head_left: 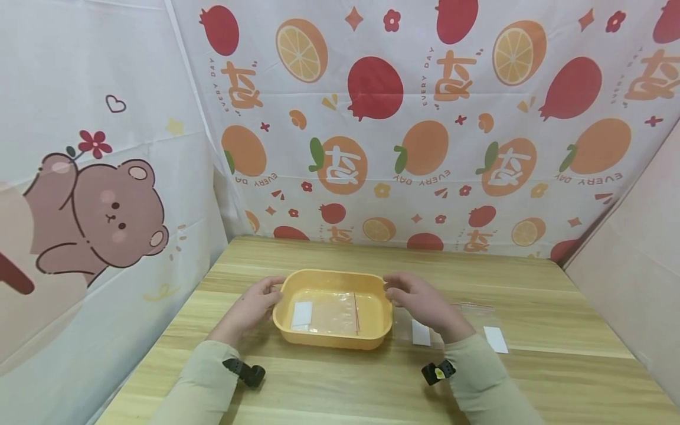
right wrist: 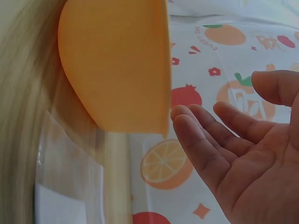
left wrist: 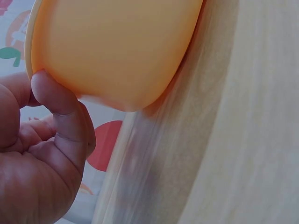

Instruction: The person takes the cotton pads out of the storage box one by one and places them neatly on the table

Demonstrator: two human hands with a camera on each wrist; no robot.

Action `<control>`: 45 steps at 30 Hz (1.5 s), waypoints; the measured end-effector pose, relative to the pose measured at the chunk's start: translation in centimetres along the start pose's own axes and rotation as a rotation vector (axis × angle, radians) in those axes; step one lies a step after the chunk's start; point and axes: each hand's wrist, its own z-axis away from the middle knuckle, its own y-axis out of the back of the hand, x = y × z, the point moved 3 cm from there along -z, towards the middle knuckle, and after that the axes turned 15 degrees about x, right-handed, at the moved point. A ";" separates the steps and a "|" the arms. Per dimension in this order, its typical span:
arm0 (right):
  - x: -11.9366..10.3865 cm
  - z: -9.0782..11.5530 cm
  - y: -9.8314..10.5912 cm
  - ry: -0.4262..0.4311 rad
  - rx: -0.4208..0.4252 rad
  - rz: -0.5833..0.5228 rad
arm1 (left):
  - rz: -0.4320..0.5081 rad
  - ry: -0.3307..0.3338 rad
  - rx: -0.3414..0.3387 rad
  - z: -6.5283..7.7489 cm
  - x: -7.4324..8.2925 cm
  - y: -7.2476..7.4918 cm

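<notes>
A yellow plastic basin (head_left: 333,341) with rounded corners sits on the wooden table. Inside it lies a clear zip-seal bag (head_left: 332,316) with a red seal line and a white rectangle (head_left: 302,314) at its left end. My left hand (head_left: 254,308) is at the basin's left end; in the left wrist view its curled fingers (left wrist: 56,95) grip the rim. Beside the right end is my right hand (head_left: 422,301). The right wrist view shows its fingers (right wrist: 196,140) loosely extended, with nothing in the palm and a small gap to the basin wall.
Right of the basin, partly under my right forearm, lies another clear bag (head_left: 404,332) with a white rectangle (head_left: 421,333). Farther right is one more clear bag (head_left: 475,313) with a white rectangle (head_left: 496,340). Printed cloth (head_left: 372,195) hangs behind the wooden table (head_left: 329,389).
</notes>
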 end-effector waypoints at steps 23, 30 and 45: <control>-1.6 -2.6 -5.8 -0.049 -0.080 0.071 | 0.009 0.014 0.002 0.1 0.0 -0.1; -1.3 -3.3 -7.2 -0.073 -0.061 0.104 | 0.007 0.006 0.002 0.1 0.1 0.0; -0.8 -4.3 -8.3 -0.067 -0.051 0.161 | -0.005 0.007 0.000 0.2 0.1 0.1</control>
